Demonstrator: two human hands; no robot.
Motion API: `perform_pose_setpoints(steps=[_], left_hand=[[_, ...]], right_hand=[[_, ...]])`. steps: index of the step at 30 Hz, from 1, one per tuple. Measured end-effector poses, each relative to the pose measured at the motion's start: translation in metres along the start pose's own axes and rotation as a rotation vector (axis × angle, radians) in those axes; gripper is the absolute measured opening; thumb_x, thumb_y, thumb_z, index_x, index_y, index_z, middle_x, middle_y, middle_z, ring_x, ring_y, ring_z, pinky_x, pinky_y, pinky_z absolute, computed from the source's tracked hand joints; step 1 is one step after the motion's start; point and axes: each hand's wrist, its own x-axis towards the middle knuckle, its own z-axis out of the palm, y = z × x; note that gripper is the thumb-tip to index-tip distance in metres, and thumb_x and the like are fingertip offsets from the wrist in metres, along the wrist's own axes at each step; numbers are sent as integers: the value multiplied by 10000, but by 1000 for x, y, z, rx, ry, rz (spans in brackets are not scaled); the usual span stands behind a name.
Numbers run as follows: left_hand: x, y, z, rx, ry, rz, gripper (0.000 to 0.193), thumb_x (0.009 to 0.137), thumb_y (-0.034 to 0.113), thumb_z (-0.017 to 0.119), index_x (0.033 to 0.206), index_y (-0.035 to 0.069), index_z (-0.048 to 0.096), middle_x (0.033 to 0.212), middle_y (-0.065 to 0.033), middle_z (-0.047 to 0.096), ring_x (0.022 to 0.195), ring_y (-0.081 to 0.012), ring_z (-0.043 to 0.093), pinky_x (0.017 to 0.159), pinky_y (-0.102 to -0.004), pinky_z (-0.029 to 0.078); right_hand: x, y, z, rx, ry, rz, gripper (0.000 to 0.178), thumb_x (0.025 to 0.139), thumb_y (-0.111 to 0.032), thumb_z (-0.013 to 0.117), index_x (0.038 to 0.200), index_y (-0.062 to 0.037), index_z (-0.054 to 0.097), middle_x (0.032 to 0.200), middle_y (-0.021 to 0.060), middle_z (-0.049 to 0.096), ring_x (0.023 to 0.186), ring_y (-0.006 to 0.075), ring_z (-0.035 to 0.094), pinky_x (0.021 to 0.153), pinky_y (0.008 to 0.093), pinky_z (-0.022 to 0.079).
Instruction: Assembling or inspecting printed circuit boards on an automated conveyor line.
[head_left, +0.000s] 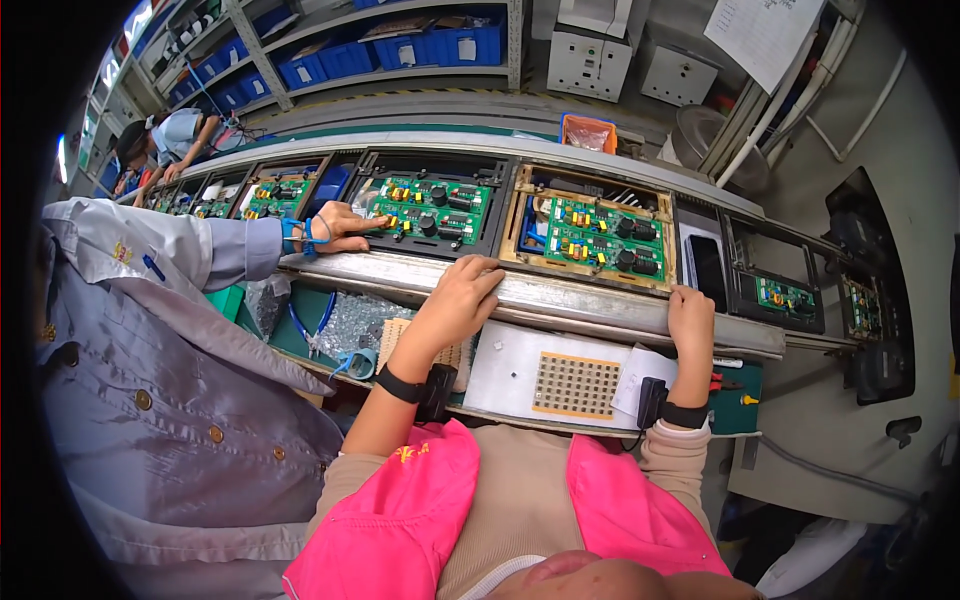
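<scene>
Both hands rest on the metal rail [560, 296] along the near edge of the conveyor. Left hand [455, 300] lies palm down, fingers curled loosely over the rail's top, gripping nothing. Right hand [690, 318] lies the same way near the rail's right end, fingers folded over the edge, empty. Nearest work: board [603, 233], a green pair sitting in a tan carrier [590, 190], just past the rail and between the two hands. A second board [432, 210] in a black tray [500, 200] lies to the left; a co-worker's hand [345, 226] touches its near left corner. Judgement: hands are waiting at the rail; to handle the carrier well, take it by its tan frame at both short sides, not by the parts standing on the green boards, and keep it level. Edges: rail is a raised lip, so anything coming toward the body must be lifted over it. Left side is tight, with the co-worker's sleeve [190, 250] reaching across the rail. Right of the carrier lies a dark flat tray [706, 266], close beside it. Near side, below the rail: a white sheet with a perforated plate [575, 385], pliers [305, 325] and bagged parts at the left. Most open room is straight above the carrier.
</scene>
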Motion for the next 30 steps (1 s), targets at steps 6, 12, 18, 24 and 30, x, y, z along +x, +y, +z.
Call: perform_pose_setpoints(steps=[6,12,18,24,30], left_hand=[[1,-3,1,-12,-40,15,322,755,52,600,1068,-24,578,1140,-156,534,1084,-328,478,940,-395,390],[3,-2,-2,-10,-59,28,321,764,54,597,1076,-23,576,1153,-162,527,1086,-333,476,939,-395,390],[6,-2,-5,-26,-108,11,336,774,62,598,1099,-22,568,1176,-167,515,1103,-344,467,948,-393,384],[8,-6,-1,2,-120,-20,360,796,88,596,1137,-19,554,1235,-178,493,1123,-351,458,960,-393,376],[8,-7,0,28,-121,-46,373,815,118,591,1163,-11,547,1278,-191,472,1130,-357,455,967,-398,371]], right_hand=[[-1,3,5,61,59,-6,249,805,-134,476,861,0,679,815,248,618,774,388,609,751,443,476],[-1,1,3,56,61,-3,243,803,-128,481,863,4,676,811,246,619,773,387,609,744,443,478],[0,-7,-3,30,12,41,238,799,-105,499,916,14,669,833,262,607,808,396,606,777,437,481],[-1,-4,8,75,81,7,201,800,-79,472,774,25,641,769,266,600,744,414,602,711,463,484],[0,0,8,123,117,14,216,794,-52,446,718,33,628,725,271,593,723,429,600,686,480,484]])
